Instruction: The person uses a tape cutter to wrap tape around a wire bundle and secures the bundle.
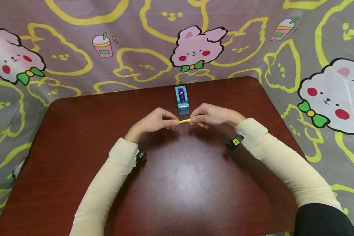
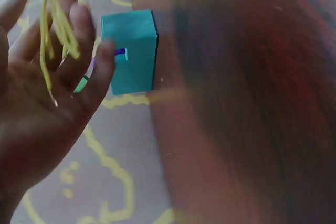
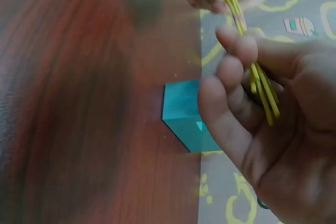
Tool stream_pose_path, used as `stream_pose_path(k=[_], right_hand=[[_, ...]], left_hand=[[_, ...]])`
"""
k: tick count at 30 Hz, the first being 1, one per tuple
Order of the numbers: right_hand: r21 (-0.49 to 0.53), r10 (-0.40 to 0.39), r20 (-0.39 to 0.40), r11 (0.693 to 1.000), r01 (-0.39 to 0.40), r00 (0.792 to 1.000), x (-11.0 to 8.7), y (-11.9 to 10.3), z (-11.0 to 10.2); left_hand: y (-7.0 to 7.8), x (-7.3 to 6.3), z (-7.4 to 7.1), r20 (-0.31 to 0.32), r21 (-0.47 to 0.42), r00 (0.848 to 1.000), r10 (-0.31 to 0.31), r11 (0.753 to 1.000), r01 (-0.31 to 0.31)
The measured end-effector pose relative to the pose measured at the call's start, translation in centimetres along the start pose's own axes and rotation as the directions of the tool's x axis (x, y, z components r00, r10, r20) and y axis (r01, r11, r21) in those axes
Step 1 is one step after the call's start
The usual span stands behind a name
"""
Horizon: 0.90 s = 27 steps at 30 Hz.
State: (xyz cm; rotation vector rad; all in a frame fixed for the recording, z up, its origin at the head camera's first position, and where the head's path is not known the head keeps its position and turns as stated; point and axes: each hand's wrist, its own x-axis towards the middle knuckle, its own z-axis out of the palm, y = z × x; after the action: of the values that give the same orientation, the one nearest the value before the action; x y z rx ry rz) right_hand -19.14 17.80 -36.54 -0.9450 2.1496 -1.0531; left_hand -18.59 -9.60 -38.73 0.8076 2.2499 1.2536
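Note:
A short bundle of thin yellow wires [image 1: 185, 121] is stretched between both hands, above the table in front of the tape dispenser. The left hand [image 1: 156, 120] pinches its left end between thumb and fingertips. At the other end, the right hand [image 1: 210, 114] pinches it the same way. In the left wrist view, loose strands of the wires [image 2: 63, 30] fan out over the palm, one with a pale tip. Several strand ends of the wires [image 3: 270, 103] stick out past the fingers in the right wrist view.
A light-blue tape dispenser [image 1: 183, 108] with a purple hub stands just beyond the hands on the dark red-brown table [image 1: 85, 131]. Patterned cloth [image 1: 153, 32] hangs behind the table and along its sides. Each wrist carries a small dark camera.

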Motion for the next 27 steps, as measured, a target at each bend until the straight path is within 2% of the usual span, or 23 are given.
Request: stream_pose_path(k=[3,5,7,11,15,17,20,24,27], right_hand=[[-0.142,-0.060,-0.073,0.989,0.049,0.995,-0.3,0.0,0.7],[-0.238,-0.096,-0.121,0.969,0.065,0.988,-0.5,0.0,1.2],[-0.325,-0.135,-0.161,0.942,0.077,0.978,-0.7,0.2,1.6],[-0.463,-0.232,-0.225,0.880,0.105,0.946,-0.7,0.7,2.5],[-0.579,-0.335,-0.267,0.805,0.127,0.903,-0.8,1.4,3.2],[-0.620,-0.377,-0.280,0.773,0.134,0.883,-0.8,1.6,3.4],[-0.659,-0.420,-0.289,0.739,0.140,0.860,-0.9,1.9,3.7],[-0.693,-0.455,-0.286,0.706,0.145,0.843,-1.1,2.0,3.8],[-0.718,-0.476,-0.275,0.680,0.151,0.835,-1.2,1.9,3.8]], left_hand=[[-0.9,0.9,-0.8,0.128,-0.170,0.987,-0.102,0.978,0.123],[-1.4,1.6,-1.2,0.200,-0.244,0.966,-0.165,0.946,0.212],[-1.9,2.3,-1.4,0.270,-0.284,0.941,-0.202,0.917,0.279],[-2.3,3.3,-1.5,0.376,-0.311,0.899,-0.226,0.883,0.352],[-2.2,3.8,-1.5,0.439,-0.330,0.870,-0.224,0.861,0.388],[-2.1,3.9,-1.4,0.454,-0.334,0.861,-0.231,0.851,0.405],[-1.9,4.0,-1.4,0.464,-0.329,0.854,-0.234,0.850,0.412],[-1.8,3.9,-1.4,0.469,-0.323,0.859,-0.206,0.865,0.384],[-1.7,3.8,-1.4,0.472,-0.342,0.863,-0.183,0.863,0.371]])
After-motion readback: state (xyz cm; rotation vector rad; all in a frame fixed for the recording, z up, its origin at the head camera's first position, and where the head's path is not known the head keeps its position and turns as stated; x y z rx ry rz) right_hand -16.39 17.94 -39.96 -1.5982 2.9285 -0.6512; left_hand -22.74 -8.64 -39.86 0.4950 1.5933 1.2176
